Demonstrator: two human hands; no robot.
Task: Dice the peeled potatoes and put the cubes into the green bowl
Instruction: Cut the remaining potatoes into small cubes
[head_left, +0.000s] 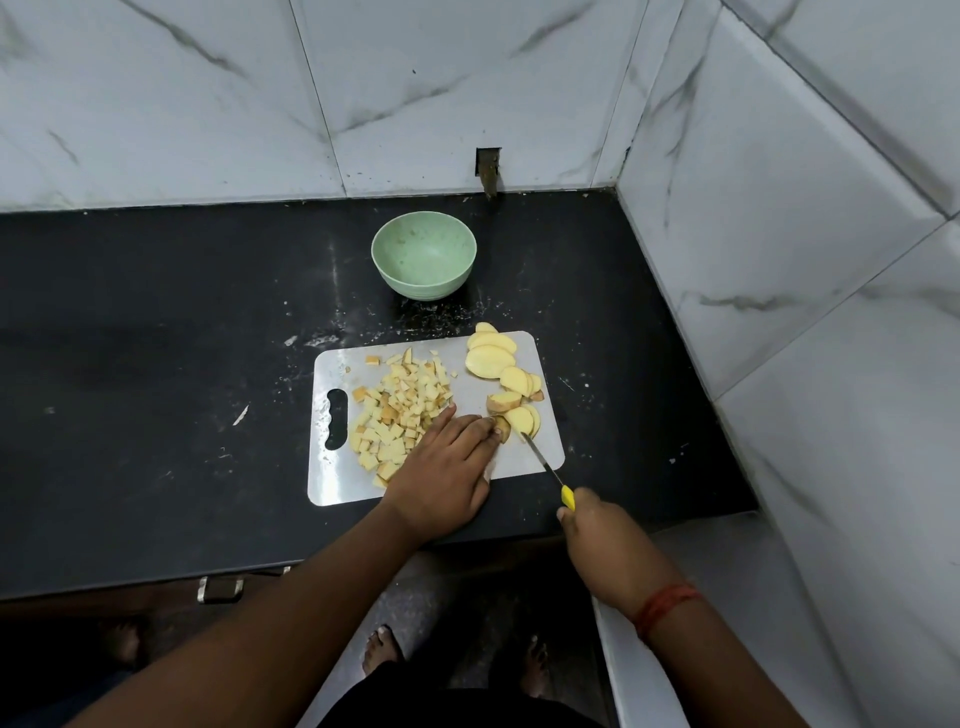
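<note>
Potato slices (503, 371) pale, oval; left hand (441, 467) flat; right hand (597, 525) grips knife (550, 470).

Black stone surface (156, 322), glossy, flecked with pale specks and smears, running into a corner. White marble-look wall tiles (208, 93) with grey veining behind and to the right. Small dark rectangular cut-out (488, 163) in the back wall just above the surface, a brownish stub hanging from it. Metal latch or handle (221, 588) on the dark cabinet front below the surface edge. Grey floor (415, 597) beneath, bare feet (382, 649) standing on it.
</note>
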